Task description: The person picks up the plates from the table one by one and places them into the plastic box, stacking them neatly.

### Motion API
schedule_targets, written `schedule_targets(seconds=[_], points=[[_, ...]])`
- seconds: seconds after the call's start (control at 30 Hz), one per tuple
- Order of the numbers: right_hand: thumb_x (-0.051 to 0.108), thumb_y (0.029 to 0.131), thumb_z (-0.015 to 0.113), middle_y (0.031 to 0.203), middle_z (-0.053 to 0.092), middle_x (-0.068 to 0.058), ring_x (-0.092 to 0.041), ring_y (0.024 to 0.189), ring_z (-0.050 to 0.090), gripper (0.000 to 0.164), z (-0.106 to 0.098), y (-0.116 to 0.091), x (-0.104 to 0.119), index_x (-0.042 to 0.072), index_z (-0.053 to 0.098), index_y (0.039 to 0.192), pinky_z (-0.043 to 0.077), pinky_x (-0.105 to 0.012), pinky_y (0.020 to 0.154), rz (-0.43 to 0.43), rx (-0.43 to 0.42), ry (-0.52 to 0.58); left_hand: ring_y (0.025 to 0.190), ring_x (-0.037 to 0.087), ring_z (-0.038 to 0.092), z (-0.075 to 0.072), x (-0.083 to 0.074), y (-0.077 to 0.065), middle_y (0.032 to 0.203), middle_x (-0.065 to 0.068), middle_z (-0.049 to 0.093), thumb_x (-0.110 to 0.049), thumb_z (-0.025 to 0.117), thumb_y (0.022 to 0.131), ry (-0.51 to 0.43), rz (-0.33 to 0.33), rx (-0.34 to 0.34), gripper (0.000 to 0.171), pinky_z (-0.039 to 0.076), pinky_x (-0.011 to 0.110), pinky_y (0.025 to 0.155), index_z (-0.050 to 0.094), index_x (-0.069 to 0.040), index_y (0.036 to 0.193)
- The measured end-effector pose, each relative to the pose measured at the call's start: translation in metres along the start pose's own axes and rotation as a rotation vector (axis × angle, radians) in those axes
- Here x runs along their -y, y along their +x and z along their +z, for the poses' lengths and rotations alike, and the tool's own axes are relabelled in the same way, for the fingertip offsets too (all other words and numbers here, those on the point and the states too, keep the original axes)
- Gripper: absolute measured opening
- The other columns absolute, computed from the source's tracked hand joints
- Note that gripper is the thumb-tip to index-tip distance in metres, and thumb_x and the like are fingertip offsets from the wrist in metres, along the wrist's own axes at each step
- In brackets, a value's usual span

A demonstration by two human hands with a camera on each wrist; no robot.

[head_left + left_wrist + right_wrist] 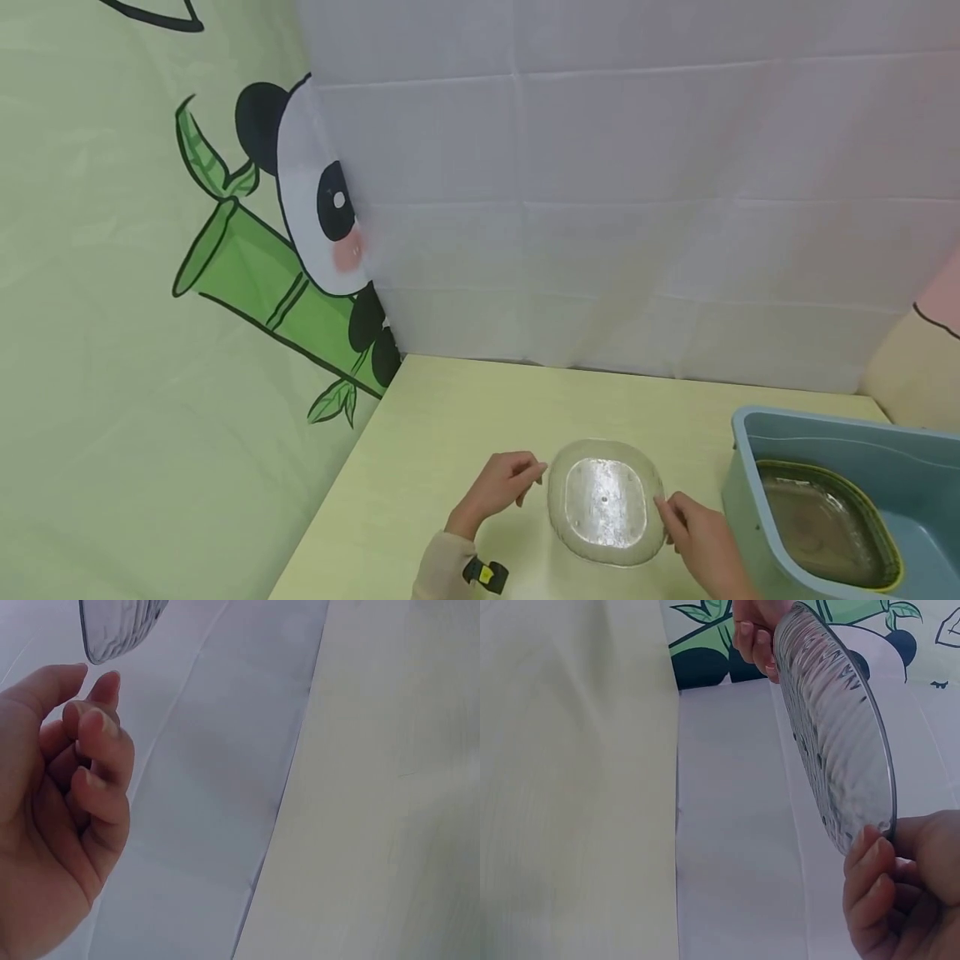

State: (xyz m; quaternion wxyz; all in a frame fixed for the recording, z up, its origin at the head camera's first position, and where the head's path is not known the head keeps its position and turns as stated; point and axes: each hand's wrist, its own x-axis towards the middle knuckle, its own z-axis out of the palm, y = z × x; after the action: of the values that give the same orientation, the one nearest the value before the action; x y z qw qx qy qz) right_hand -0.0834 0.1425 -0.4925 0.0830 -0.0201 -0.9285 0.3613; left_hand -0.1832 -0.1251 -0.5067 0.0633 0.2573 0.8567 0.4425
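Observation:
A clear, shallow plate with rounded corners and a rippled side (606, 500) is held up over the table. My right hand (697, 537) pinches its right edge between thumb and fingers; the right wrist view shows the plate (840, 735) tilted on edge in that grip. On the opposite side is my left hand (504, 487), its fingers loosely bent. In the left wrist view, a small gap separates the left hand's fingertips (105, 682) from the plate's rim (116, 626), and nothing lies between thumb and fingers.
A blue plastic tub (772, 550) stands at the right of the pale table (420, 417). Inside it leans a dark, see-through dish with a yellow-green rim (825, 525). White cloth (600, 208) hangs behind the table; a panda-print sheet (112, 333) covers the left.

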Motion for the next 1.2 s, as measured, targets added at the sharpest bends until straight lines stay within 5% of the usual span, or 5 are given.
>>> schedule_targets(seconds=[0.27,0.53,0.77,0.93,1.2], points=[[0.023,0.096,0.048,0.055,0.047,0.007,0.000,0.047,0.039,0.031,-0.010,-0.001,0.003,0.013,0.048,0.066,0.034,-0.020,0.048,0.012,-0.017,-0.003,0.038,0.001,0.041,-0.006,-0.015,-0.018,0.052,0.021,0.047,-0.021,0.048,0.096,-0.078,-0.027,0.023,0.030,0.040,0.019,0.054,0.061,0.002,0.083],[0.026,0.097,0.046,0.054,0.047,0.009,0.002,0.046,0.038,0.031,-0.038,-0.003,0.006,0.014,0.051,0.069,0.032,-0.022,0.047,-0.037,-0.155,-0.059,0.039,0.001,0.040,-0.011,-0.020,-0.027,0.054,0.023,0.049,-0.023,0.050,0.095,-0.076,-0.032,0.020,0.027,0.042,0.020,0.059,0.062,-0.004,0.081],[0.024,0.096,0.048,0.053,0.046,0.010,0.002,0.046,0.036,0.029,-0.059,-0.004,0.007,0.013,0.052,0.070,0.031,-0.022,0.048,-0.076,-0.265,-0.071,0.038,0.003,0.041,-0.007,0.000,-0.026,0.052,0.021,0.048,-0.022,0.050,0.095,-0.081,-0.055,0.016,0.023,0.043,0.021,0.063,0.062,-0.008,0.081],[0.025,0.097,0.046,0.054,0.045,0.008,0.000,0.045,0.035,0.030,-0.069,-0.002,0.003,0.011,0.053,0.071,0.029,-0.023,0.046,-0.048,-0.274,-0.079,0.039,0.005,0.043,-0.001,0.023,-0.023,0.049,0.006,0.046,-0.029,0.050,0.094,-0.082,-0.075,0.009,0.025,0.043,0.022,0.061,0.062,-0.011,0.082],[0.033,0.098,0.039,0.057,0.048,0.003,-0.003,0.046,0.036,0.038,-0.092,-0.005,-0.016,0.010,0.053,0.073,0.029,-0.024,0.049,0.051,-0.255,-0.142,0.044,0.031,0.051,0.001,0.033,-0.026,0.049,-0.008,0.043,-0.037,0.050,0.093,-0.109,-0.060,0.034,0.034,0.044,0.022,0.066,0.063,-0.007,0.083]])
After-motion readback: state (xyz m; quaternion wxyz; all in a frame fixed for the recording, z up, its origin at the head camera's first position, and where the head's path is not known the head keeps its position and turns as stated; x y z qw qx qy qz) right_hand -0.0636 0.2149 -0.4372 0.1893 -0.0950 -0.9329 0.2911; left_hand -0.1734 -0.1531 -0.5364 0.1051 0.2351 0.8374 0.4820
